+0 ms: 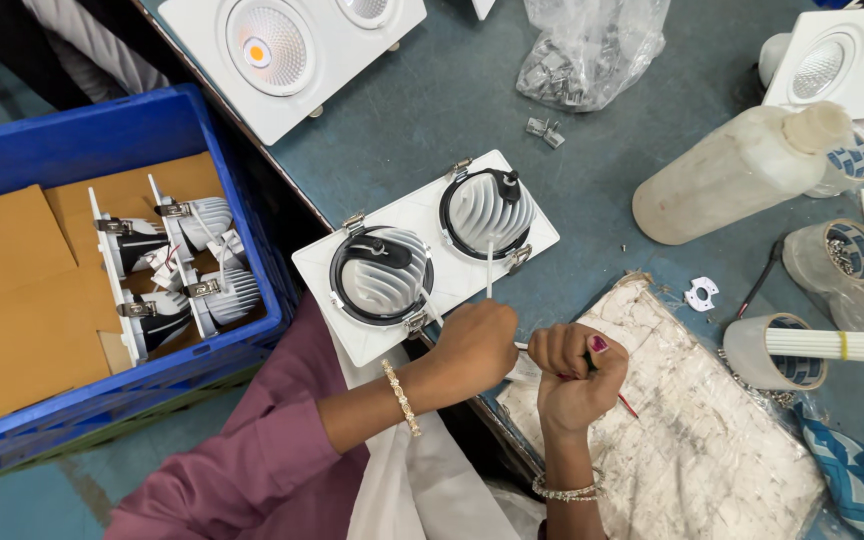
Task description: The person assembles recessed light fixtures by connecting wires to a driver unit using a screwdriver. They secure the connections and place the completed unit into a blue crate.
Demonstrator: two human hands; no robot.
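Fingers of the left hand [474, 343] are curled shut around a thin white sleeve [489, 268] that stands up at frame centre, over the white twin downlight fixture [422, 250] lying face-down with its finned heat sinks up. Just right of it, the right hand [574, 375] is fisted on a slim red-tipped tool [626, 403] above the stained white cloth pad [712, 440]. This looks like the wiring step on the fixture: a wire being dressed or sleeved. Going on calls for a steady left pinch while the tool works close by. Further right lie a plastic bottle [742, 170] and tape rolls [837, 255].
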